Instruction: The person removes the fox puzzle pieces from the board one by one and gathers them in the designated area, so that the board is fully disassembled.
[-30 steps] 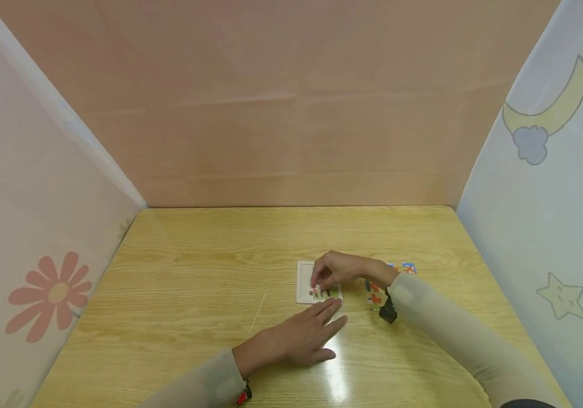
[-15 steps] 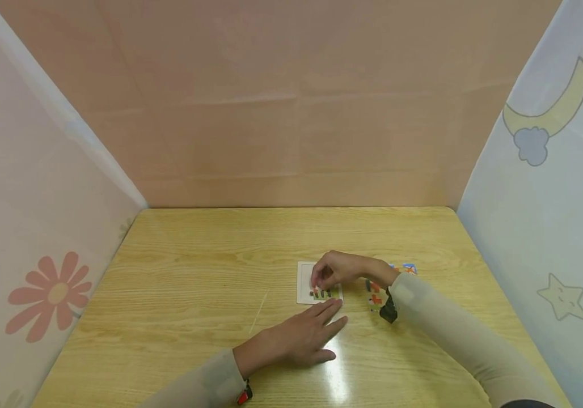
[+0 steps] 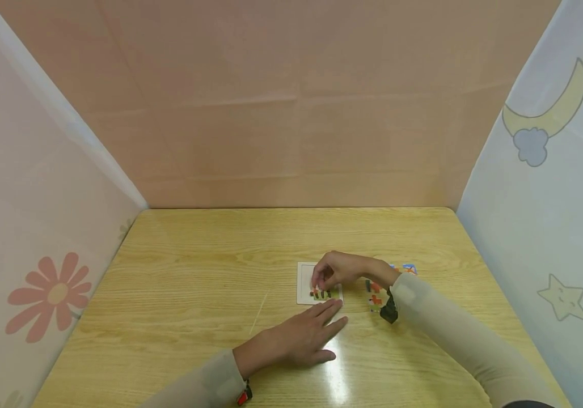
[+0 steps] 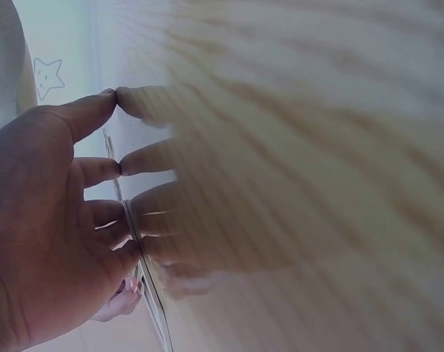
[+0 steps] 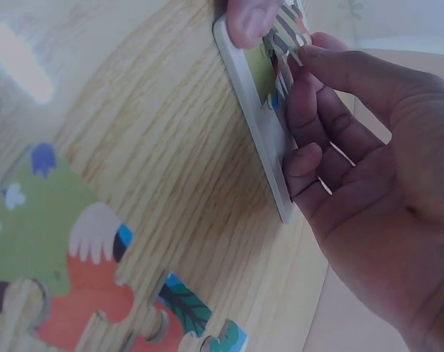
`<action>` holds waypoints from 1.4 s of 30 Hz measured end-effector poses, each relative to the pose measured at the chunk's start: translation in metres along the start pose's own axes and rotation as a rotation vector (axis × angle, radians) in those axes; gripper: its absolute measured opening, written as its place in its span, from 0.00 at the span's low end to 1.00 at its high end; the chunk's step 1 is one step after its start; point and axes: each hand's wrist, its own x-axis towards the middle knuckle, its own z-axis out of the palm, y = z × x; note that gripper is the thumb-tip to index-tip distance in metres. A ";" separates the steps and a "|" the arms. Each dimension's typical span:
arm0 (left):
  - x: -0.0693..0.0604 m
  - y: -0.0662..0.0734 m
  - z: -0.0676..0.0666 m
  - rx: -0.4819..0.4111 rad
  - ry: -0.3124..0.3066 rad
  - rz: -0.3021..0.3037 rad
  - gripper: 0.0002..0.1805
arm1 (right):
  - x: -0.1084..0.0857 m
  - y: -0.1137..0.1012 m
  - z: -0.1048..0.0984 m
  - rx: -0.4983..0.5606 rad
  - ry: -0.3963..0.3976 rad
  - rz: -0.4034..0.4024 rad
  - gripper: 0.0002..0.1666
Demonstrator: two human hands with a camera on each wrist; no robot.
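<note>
A small jigsaw puzzle tray with a white border lies on the table, with green and striped pieces along its near side. Over it, my right hand pinches a striped jigsaw piece between thumb and index finger; the fingers partly hide that piece. My left hand lies palm down with fingers straight and spread, its fingertips at the tray's near edge. In the left wrist view those fingertips touch the tabletop and tray edge. A laid green piece shows inside the tray.
Several loose jigsaw pieces lie right of the tray, partly under the right forearm. A fox-coloured piece is among them in the right wrist view. The wooden table is bounded by printed side walls and a plain back wall.
</note>
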 end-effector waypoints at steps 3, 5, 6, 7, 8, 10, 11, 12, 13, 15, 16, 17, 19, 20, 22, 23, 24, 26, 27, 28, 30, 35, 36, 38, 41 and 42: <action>-0.001 0.000 0.000 -0.003 0.000 -0.001 0.40 | 0.000 0.001 0.000 0.002 0.010 0.012 0.09; -0.001 0.000 -0.001 0.001 0.000 -0.002 0.40 | 0.000 0.001 0.001 -0.004 0.017 0.019 0.10; -0.001 0.000 -0.001 0.004 -0.001 -0.002 0.40 | -0.001 0.001 0.001 -0.005 0.019 0.022 0.10; -0.001 0.000 -0.001 0.006 -0.002 -0.002 0.40 | -0.001 0.001 0.001 -0.006 0.024 0.022 0.10; -0.001 0.000 -0.002 0.010 -0.004 -0.002 0.40 | -0.001 0.001 0.001 -0.007 0.027 0.021 0.10; 0.000 0.000 -0.002 0.016 -0.007 0.000 0.40 | -0.003 0.001 0.000 -0.005 0.035 0.019 0.10; 0.000 -0.001 -0.002 0.018 -0.007 0.000 0.40 | -0.003 0.001 0.000 -0.001 0.040 0.014 0.10; 0.000 -0.001 -0.002 0.018 -0.008 0.000 0.40 | -0.004 0.001 0.000 0.000 0.046 0.014 0.09; 0.001 -0.001 -0.002 0.023 -0.006 0.001 0.40 | -0.004 0.001 0.000 0.002 0.051 0.015 0.09; 0.001 -0.001 -0.002 0.029 -0.006 0.001 0.41 | -0.005 0.001 -0.001 0.011 0.059 0.021 0.09; 0.001 -0.001 -0.002 0.033 -0.004 0.002 0.41 | -0.006 0.001 -0.001 0.013 0.063 0.030 0.09; 0.001 -0.001 -0.003 0.032 -0.005 -0.001 0.41 | -0.006 0.002 -0.001 0.017 0.068 0.037 0.09; 0.001 -0.001 -0.003 0.031 -0.009 -0.005 0.41 | -0.008 0.002 -0.001 0.022 0.075 0.060 0.10; 0.001 0.000 -0.003 0.027 -0.014 -0.009 0.41 | -0.009 0.002 -0.001 0.024 0.080 0.068 0.10; 0.000 0.001 -0.004 0.016 -0.021 -0.020 0.41 | -0.011 0.001 -0.002 0.025 0.091 0.080 0.10; 0.000 0.001 -0.004 0.011 -0.025 -0.026 0.41 | -0.012 0.001 -0.002 0.025 0.097 0.081 0.10; 0.000 0.002 -0.005 0.008 -0.028 -0.030 0.41 | -0.013 0.000 -0.003 0.025 0.102 0.083 0.10; 0.000 0.002 -0.005 0.004 -0.032 -0.035 0.41 | -0.014 0.000 -0.003 0.026 0.113 0.081 0.09; 0.000 0.002 -0.006 0.004 -0.032 -0.037 0.41 | -0.015 0.000 -0.004 0.027 0.118 0.081 0.09; 0.000 0.002 -0.006 0.007 -0.031 -0.037 0.41 | -0.016 0.000 -0.004 0.025 0.124 0.080 0.09; 0.000 0.002 -0.006 0.010 -0.026 -0.036 0.41 | -0.018 0.001 -0.004 0.029 0.132 0.081 0.09; 0.000 0.003 -0.007 0.009 -0.022 -0.034 0.40 | -0.024 0.005 -0.006 0.043 0.144 0.063 0.08; -0.001 0.003 -0.007 0.006 -0.024 -0.034 0.40 | -0.026 0.005 -0.007 0.043 0.146 0.062 0.08; -0.001 0.003 -0.008 -0.001 -0.028 -0.035 0.40 | -0.029 0.005 -0.008 0.043 0.150 0.053 0.08; -0.002 0.003 -0.009 -0.009 -0.029 -0.034 0.40 | -0.034 0.003 -0.008 0.038 0.157 0.058 0.08; -0.002 0.003 -0.010 -0.010 -0.030 -0.033 0.40 | -0.035 0.002 -0.009 0.036 0.160 0.060 0.07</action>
